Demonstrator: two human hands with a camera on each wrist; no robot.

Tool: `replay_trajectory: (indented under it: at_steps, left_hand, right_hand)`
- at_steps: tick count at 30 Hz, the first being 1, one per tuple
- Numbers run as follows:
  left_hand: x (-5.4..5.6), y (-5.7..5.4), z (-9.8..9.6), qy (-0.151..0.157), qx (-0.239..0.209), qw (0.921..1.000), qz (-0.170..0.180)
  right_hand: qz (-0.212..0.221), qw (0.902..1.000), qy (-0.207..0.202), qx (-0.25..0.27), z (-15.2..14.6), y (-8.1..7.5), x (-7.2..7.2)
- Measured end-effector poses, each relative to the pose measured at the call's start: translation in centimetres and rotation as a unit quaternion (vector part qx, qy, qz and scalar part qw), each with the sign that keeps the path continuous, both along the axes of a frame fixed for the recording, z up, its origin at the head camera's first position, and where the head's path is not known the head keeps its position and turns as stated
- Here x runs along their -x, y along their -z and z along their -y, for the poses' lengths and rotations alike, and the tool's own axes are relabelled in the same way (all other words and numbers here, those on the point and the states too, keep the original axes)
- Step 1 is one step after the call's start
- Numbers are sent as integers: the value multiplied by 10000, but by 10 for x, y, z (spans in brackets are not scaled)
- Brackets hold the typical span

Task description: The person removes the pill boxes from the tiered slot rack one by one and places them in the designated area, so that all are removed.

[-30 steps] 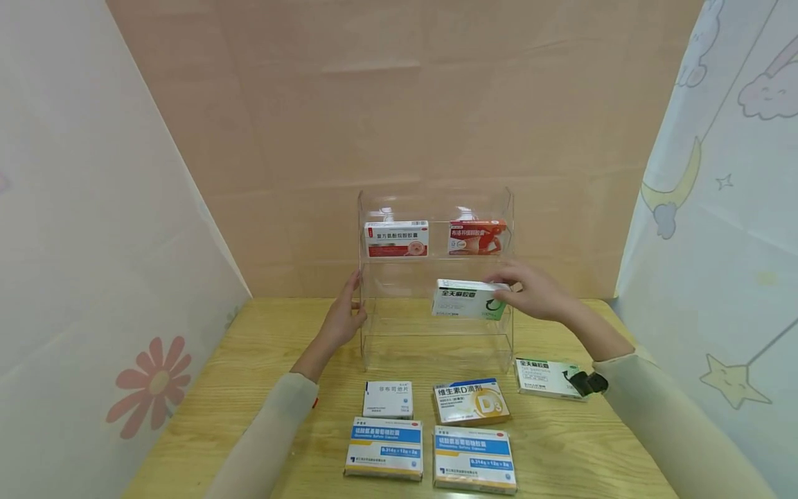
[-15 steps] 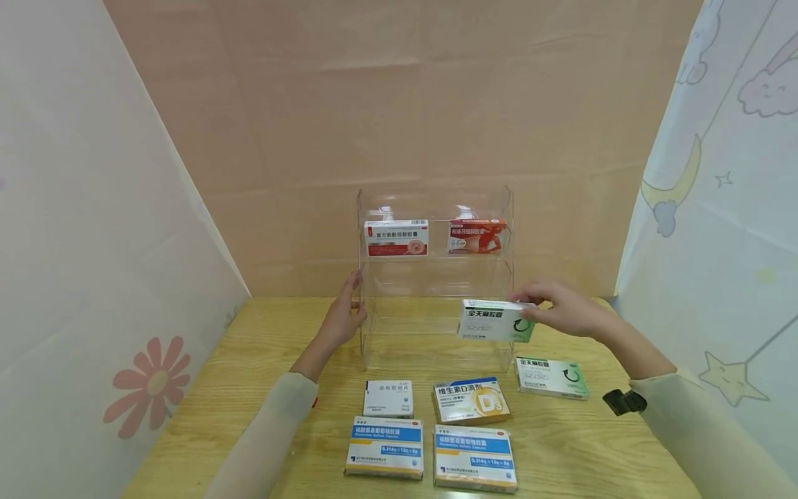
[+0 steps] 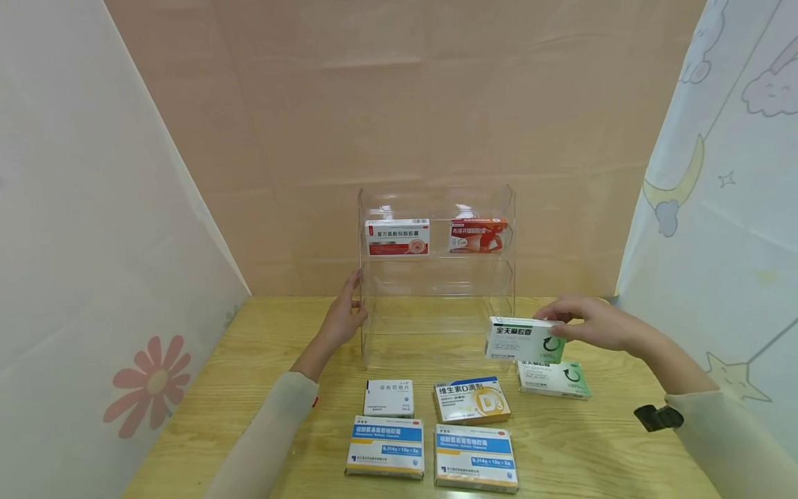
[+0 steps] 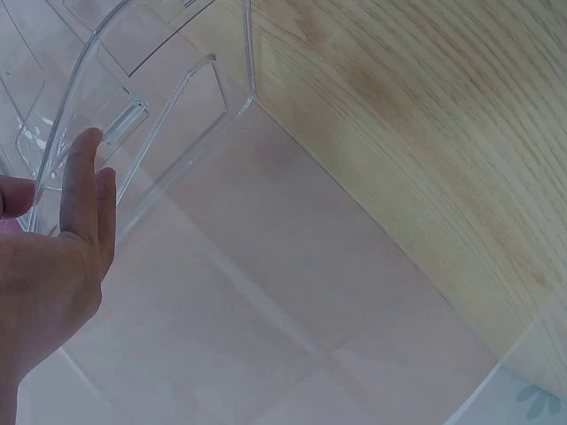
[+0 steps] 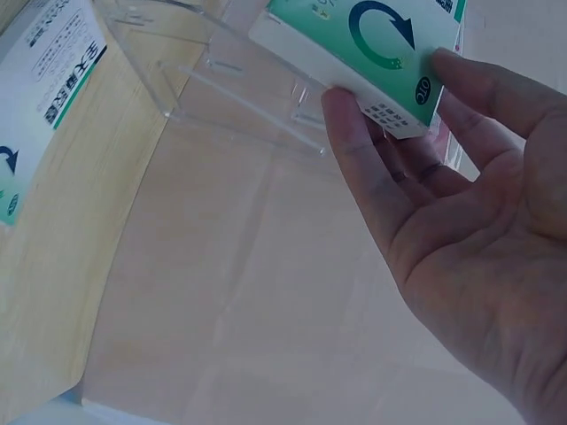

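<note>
My right hand holds a white and green medicine box by its right end, with the thumb in front and fingers behind. The box is upright, in front of the lower right corner of a clear acrylic display rack. In the right wrist view, the fingertips pinch the green end of the box. My left hand is at the rack's left side. In the left wrist view, the rack's clear side panel passes between the thumb and fingers of this hand.
On the rack's upper tier stand a red and white box and a red box. A matching green and white box lies on the wooden table, partly covered. Nearer are a white box, a vitamin D box and two blue-striped boxes.
My right hand has carried the green and white box from before the rack's middle tier down and to the right. The left hand has stayed at the rack's side.
</note>
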State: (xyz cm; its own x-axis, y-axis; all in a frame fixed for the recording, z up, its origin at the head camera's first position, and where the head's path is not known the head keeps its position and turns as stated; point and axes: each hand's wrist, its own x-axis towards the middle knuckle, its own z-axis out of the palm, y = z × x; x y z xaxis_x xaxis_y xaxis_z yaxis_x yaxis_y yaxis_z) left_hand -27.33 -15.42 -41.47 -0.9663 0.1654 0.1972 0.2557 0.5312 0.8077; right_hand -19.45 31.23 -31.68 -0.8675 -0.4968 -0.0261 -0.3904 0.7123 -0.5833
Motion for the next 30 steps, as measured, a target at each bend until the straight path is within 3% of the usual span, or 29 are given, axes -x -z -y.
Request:
replay_trajectory:
  at_steps: [9,17,30]
  left_hand:
    - [-2,-1,-1,-25,9,10000,51]
    - [-2,-2,0,-65,61,9999,64]
    - [-2,-3,0,-38,-38,9999,93]
  right_hand:
    - [956,9952,-7,206,-28,11,-7]
    - [2059,9759,-319,647,-53,35,-10]
    - [2549,9640,-120,748,-72,79,-18]
